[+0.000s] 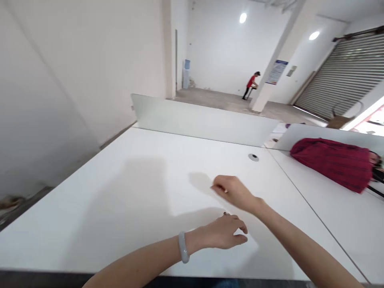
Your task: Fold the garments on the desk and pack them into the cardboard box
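Over the white desktop (144, 176), my left hand (223, 231) reaches in from the lower left, thumb and fingers apart with a gap between them and nothing visible in it. A small dark spot, perhaps a ring, shows on its fingers. A pale bangle (183, 247) circles that wrist. Farther from me, my right hand (232, 191) is curled into a loose fist, its palm side hidden. A tiny pale spot shows at its fingers; whether it is a fingernail or an object I cannot tell. Both hands cast shadows on the desktop and do not touch each other.
A low frosted partition (198, 120) borders the desk's far edge. Near it sits a round cable grommet (253, 157). A dark red cloth (333, 162) lies across the adjoining desk at right. A person in red (251, 84) stands far off beside a pillar (276, 68).
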`<state>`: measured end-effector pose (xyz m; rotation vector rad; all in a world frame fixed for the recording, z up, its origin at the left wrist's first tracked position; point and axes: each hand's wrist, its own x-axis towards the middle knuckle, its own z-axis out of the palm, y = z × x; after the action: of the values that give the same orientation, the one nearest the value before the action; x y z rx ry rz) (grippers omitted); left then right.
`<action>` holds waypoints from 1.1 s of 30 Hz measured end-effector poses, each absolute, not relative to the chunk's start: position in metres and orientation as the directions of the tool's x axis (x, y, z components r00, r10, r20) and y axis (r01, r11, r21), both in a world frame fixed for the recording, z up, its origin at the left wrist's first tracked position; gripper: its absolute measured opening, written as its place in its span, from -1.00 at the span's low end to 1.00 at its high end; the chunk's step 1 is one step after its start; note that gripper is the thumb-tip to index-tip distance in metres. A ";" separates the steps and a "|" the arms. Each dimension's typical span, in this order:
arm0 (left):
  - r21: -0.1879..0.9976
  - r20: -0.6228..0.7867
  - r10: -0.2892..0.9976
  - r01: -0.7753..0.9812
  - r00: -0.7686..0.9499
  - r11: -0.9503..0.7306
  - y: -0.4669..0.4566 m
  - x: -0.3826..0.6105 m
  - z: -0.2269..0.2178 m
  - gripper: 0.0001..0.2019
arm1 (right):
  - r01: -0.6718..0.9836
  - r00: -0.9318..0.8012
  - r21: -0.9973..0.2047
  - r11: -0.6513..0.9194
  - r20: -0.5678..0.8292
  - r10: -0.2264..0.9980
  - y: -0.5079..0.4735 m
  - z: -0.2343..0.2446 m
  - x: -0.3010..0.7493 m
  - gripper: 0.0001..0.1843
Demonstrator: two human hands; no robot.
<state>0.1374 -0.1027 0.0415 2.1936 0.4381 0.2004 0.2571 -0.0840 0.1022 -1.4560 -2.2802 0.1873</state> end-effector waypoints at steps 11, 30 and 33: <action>0.538 0.041 0.125 0.084 0.991 -0.839 -0.101 0.216 -0.002 -0.55 | 0.822 0.551 -0.289 -0.491 0.185 0.814 -0.167 -0.016 0.602 -0.75; 0.460 0.231 -0.062 -0.165 0.971 -0.872 -0.041 0.275 -0.036 -0.67 | 0.626 0.717 0.211 -0.751 0.223 0.661 -0.041 0.035 0.806 -0.70; 0.511 0.231 -0.018 -0.137 0.973 -0.849 -0.046 0.273 -0.035 -0.68 | 0.635 0.721 0.198 -0.747 0.197 0.665 -0.063 0.041 0.782 -0.73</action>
<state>0.2725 -0.0456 -0.0350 2.5712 -0.1091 0.2942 0.7818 -0.0633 0.0413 -3.0209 -1.1450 -0.4198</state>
